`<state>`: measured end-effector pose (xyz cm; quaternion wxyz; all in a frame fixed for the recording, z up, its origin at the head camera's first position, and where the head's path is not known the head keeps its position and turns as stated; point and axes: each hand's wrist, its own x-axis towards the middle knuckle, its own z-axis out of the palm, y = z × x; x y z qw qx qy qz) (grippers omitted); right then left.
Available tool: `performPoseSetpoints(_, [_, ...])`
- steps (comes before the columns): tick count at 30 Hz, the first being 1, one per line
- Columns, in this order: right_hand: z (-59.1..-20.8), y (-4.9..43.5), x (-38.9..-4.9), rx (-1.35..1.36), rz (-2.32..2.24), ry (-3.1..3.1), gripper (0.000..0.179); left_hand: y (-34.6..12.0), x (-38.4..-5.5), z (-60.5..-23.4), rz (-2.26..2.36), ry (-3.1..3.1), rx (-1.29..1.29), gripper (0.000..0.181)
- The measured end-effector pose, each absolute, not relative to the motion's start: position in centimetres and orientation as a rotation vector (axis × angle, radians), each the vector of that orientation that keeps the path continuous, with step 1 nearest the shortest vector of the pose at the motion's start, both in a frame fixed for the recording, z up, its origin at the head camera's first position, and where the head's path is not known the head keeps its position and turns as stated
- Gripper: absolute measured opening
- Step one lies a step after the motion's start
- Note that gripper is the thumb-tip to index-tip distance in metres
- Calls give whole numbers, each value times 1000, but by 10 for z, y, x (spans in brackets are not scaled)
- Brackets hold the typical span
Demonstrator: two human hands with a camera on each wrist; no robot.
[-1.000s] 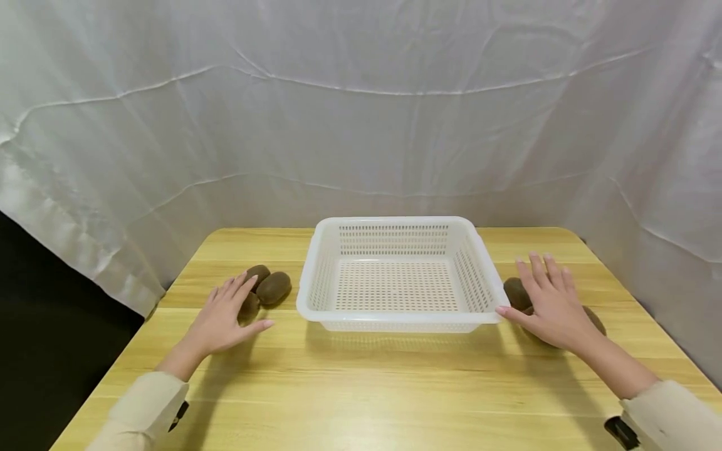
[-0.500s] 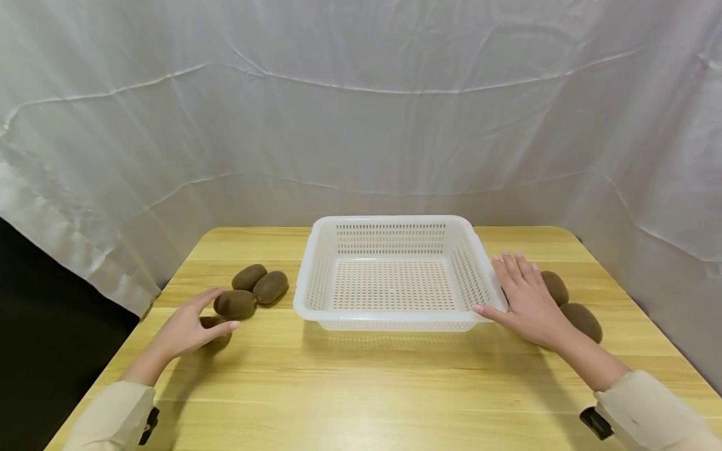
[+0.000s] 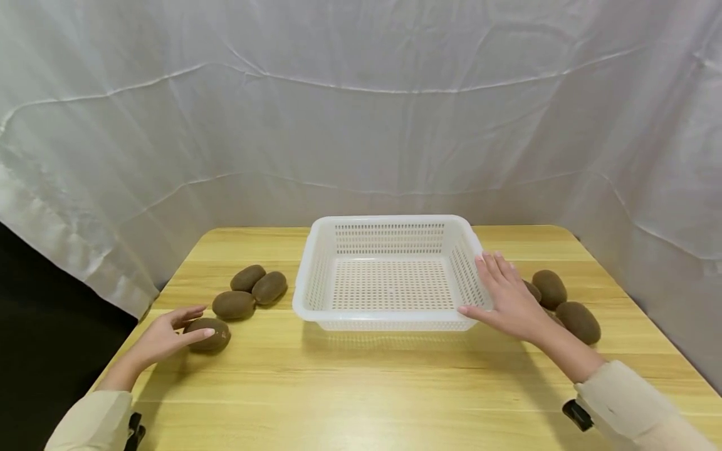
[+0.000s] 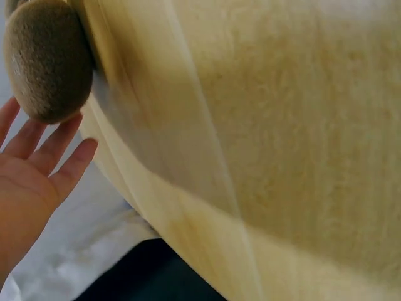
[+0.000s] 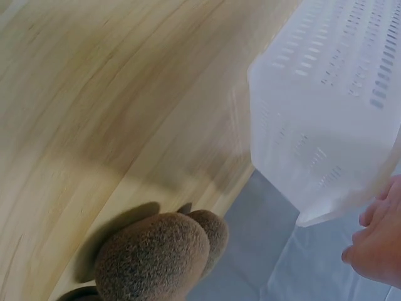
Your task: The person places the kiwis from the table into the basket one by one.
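My left hand point(image 3: 160, 338) is spread at the near end of the left group of kiwis, thumb and fingers on either side of the nearest kiwi point(image 3: 210, 338). In the left wrist view the fingertips lie close against a brown fuzzy kiwi point(image 4: 49, 61); whether they touch is unclear. A white plastic basket point(image 3: 389, 317) with slotted walls stands mid-table, bare inside. Over its right rim hovers my right hand point(image 3: 510, 307), fingers extended and thumb by the front corner. The right wrist view has that hand point(image 5: 379, 241) beside the basket wall point(image 5: 313, 132), holding nothing.
Several more kiwis lie left of the basket, one being the kiwi point(image 3: 269, 287) closest to it. To the right is another group, including a kiwi point(image 3: 578, 322), partly behind my right hand. A pale curtain point(image 3: 361, 138) hangs behind the wooden table point(image 3: 361, 388).
My left hand has drawn back toward me and leftward, from the farther kiwis to the nearest one. My right hand has shifted left from the right-hand kiwis onto the basket's right side.
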<state>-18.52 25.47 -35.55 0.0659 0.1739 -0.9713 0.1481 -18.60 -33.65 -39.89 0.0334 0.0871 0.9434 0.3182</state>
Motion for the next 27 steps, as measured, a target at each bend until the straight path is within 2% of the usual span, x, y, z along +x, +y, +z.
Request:
performPoseSetpoints(6, [-356, 250, -188, 562, 437, -2932, 94, -347, -186, -404, 1031, 2805, 283, 62])
performPoseSetpoints(18, [-354, 243, -192, 577, 392, -2947, 95, -359, -182, -405, 1076, 2659, 243, 68])
performPoseSetpoints(27, [-354, 240, -192, 567, 426, -2999, 97, -362, -183, -411, 1071, 2720, 272, 58])
